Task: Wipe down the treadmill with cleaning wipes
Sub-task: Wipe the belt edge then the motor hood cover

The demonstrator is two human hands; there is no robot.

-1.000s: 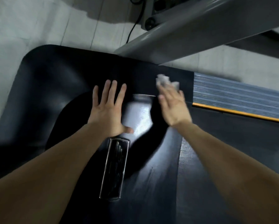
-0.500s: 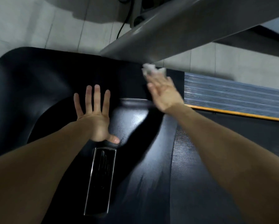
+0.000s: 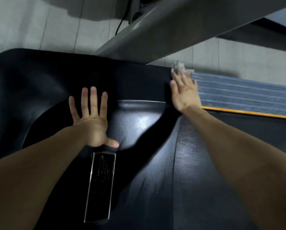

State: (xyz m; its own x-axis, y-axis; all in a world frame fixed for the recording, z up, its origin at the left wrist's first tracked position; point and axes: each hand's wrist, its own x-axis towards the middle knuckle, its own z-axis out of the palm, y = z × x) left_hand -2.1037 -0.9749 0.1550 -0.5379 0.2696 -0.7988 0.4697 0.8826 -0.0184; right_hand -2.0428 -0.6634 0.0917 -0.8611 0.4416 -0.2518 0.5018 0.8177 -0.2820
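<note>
Your right hand pins the wipe under straight fingers at the far edge of the cover. Push further and it may drop to the floor. Your left hand, fingers spread wide, could skid.

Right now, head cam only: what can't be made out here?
Head view:
- Wipe: motion-blurred, partly under the right hand; its size and folds unclear.
- Chrome badge: too dark, marking unreadable.
- Grey upright: cut off by the top edge; no console visible.
- Cable: leaves the top edge; where it runs is hidden.
- Black cover: left part lost in shadow, partly under the left hand.
</note>
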